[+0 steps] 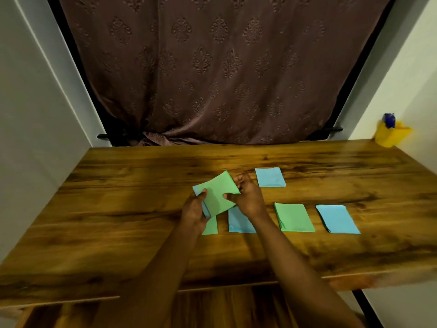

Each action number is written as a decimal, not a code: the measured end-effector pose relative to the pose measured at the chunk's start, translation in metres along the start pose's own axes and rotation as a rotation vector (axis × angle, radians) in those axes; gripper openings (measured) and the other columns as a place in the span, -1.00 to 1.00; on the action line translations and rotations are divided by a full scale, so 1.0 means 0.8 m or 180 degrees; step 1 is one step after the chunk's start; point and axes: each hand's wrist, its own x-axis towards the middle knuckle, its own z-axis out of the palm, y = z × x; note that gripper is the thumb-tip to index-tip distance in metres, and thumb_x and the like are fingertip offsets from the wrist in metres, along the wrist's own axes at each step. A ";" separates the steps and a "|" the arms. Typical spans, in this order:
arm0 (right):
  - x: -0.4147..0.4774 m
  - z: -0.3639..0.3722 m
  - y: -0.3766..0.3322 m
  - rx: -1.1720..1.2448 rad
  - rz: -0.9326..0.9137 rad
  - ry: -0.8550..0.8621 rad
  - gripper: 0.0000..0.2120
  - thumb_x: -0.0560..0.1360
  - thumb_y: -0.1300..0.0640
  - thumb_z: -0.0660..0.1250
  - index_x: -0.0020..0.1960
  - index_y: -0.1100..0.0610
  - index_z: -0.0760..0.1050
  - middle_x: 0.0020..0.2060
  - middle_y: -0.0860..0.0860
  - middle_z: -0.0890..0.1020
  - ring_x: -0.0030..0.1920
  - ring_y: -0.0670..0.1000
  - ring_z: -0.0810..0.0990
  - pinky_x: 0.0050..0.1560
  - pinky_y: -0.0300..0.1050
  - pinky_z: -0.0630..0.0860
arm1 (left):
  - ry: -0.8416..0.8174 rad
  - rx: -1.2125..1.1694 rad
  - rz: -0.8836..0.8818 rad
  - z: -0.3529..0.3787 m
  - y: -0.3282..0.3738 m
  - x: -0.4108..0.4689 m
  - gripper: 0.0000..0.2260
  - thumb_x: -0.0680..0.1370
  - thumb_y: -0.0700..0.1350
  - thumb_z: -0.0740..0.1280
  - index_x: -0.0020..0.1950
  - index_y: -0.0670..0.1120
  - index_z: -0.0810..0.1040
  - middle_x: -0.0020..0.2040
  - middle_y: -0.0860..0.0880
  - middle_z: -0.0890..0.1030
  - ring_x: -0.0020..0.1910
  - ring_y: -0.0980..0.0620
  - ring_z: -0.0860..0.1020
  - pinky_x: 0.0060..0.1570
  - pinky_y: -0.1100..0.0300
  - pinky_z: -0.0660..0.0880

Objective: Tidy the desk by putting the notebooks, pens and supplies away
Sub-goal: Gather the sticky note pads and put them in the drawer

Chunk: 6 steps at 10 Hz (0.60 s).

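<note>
Two notebooks, green notebook [218, 195] over blue notebook [196, 189], are pinched by opposite edges in our left hand [194, 211] and right hand [249, 197]. Light and bendy, we judge: hold the edges.

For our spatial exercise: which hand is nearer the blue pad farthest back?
Right. The right hand is just left of the blue pad; the left hand lies farther left.

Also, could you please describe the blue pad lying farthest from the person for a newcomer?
Start at the wooden desk and look just beyond the right hand. The blue pad lies flat there, alone behind the near row, where the other loose pads lie.
</note>
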 end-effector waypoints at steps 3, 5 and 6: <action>0.005 -0.024 0.029 -0.0475 -0.0092 0.0417 -0.68 0.41 -0.08 0.42 -0.10 0.13 0.40 -0.15 0.10 0.64 -0.12 0.08 0.60 -0.21 -0.12 0.45 | 0.0266 0.0349 0.0189 0.033 -0.029 0.014 -0.67 0.59 -0.10 0.26 0.33 -0.18 0.42 0.20 -0.23 0.55 0.00 -0.17 0.53 -0.22 0.09 0.48; 0.097 -0.099 0.100 -0.1342 0.1071 0.0787 -0.50 0.48 -0.10 0.30 0.28 0.20 0.40 0.24 0.19 0.48 0.27 0.21 0.43 0.20 0.04 0.40 | 0.0390 0.0554 0.0328 0.041 -0.031 0.029 -0.65 0.57 -0.06 0.30 0.32 -0.13 0.41 0.16 -0.21 0.54 0.12 -0.23 0.51 0.04 -0.09 0.47; 0.144 -0.109 0.142 -0.1111 0.1237 0.0390 -0.46 0.47 -0.07 0.32 0.34 0.21 0.38 0.28 0.18 0.46 0.27 0.22 0.45 0.23 0.07 0.42 | 0.0421 0.0624 0.0383 0.044 -0.036 0.037 -0.67 0.58 -0.07 0.29 0.32 -0.14 0.42 0.14 -0.21 0.55 0.08 -0.22 0.52 0.05 -0.10 0.47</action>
